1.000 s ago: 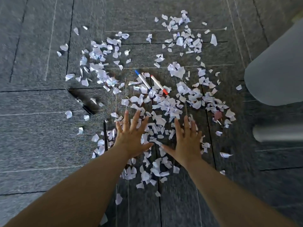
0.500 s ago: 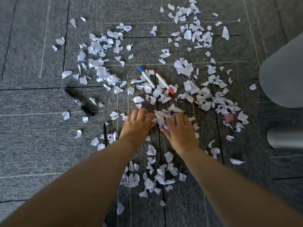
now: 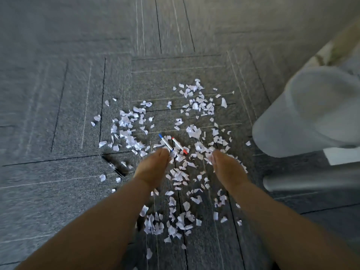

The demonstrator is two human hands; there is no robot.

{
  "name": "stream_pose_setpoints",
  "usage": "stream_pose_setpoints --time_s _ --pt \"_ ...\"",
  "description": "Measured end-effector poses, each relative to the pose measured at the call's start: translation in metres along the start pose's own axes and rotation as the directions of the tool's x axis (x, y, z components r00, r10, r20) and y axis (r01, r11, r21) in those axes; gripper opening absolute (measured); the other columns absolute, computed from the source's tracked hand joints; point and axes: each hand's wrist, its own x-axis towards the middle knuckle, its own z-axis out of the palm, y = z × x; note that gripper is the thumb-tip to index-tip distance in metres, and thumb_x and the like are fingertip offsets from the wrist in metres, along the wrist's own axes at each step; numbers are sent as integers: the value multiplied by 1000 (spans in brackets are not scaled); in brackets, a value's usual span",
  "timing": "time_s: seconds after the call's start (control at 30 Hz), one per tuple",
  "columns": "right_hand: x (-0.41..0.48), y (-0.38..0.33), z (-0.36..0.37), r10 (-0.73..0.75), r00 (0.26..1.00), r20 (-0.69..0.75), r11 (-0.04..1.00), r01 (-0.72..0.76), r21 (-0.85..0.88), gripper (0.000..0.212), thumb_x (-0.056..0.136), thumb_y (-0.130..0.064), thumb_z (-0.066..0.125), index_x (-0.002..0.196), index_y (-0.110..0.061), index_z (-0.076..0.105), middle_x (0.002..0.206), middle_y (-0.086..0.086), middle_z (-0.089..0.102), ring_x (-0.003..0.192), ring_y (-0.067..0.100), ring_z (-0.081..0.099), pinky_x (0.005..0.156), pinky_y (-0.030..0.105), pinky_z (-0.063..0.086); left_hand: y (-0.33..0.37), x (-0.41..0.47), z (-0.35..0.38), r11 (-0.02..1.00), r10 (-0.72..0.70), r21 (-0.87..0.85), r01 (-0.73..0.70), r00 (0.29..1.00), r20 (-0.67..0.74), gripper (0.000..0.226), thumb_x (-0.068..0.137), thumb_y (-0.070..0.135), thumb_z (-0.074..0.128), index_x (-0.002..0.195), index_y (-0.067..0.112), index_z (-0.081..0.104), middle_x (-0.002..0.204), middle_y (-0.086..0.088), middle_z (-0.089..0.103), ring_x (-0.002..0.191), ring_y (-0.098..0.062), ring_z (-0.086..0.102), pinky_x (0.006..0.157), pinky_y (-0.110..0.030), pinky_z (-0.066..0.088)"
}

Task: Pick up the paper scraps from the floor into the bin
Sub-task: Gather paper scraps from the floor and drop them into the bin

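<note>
**Handfuls lifted, most of the mess still down**

A second ago our palms lay flat and spread on the carpet (image 3: 58, 75); half a second ago they were raking a heap together between them. Now both are off the floor and apart. The left hand (image 3: 153, 166) has its fingers curled in, with white bits showing at the tips. The right hand (image 3: 228, 168) is curled the same way round its own small clutch. Motion blur hides how much each holds. Our view has also pulled back from the floor. We take it that the first load is ready to carry.

The pale rounded bin (image 3: 311, 114) stands to our right, near the right hand.

By our count:
- paper scraps (image 3: 193, 131): far too many to number, dozens at least, lying ahead of and beneath our hands
- pens: three, namely a blue-capped pen (image 3: 165, 142), a red-capped pen (image 3: 179, 146) just beside it, and a black pen (image 3: 114, 165) off to the left
- bins: one

Many more trips look likely.
</note>
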Motion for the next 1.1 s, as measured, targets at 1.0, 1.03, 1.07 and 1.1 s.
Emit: stream_pose_setpoints --time_s 1.0,1.03,1.07,1.1 --pt "17 150 -253 656 742 -140 755 -640 142 56 90 -49 46 138 -37 21 145 10 27 125 34 36 102 49 34 250 109 -180 854 454 -144 -499 852 -260 28 98 27 37 90 4 52 87 -18 60 76 -35 60 64 -39 45" --pt "14 153 -250 655 736 -170 756 -639 145 58 90 -50 45 140 -38 19 148 9 22 129 33 32 105 48 31 257 116 -180 848 472 -137 -512 847 -244 27 98 26 37 92 4 52 89 -17 60 77 -34 59 66 -40 45" --pt "11 154 -250 645 729 -229 764 -620 180 59 90 -50 45 141 -35 20 150 8 21 131 31 31 107 47 30 265 123 -181 842 491 -125 -525 841 -230 27 98 26 36 95 4 52 91 -16 59 79 -33 59 66 -38 44" --pt "6 151 -251 635 716 -290 773 -587 241 59 90 -47 47 141 -31 22 149 6 25 131 29 33 107 47 29 275 129 -182 837 508 -108 -537 835 -212 27 99 26 35 97 4 51 93 -14 58 79 -30 57 65 -35 41"
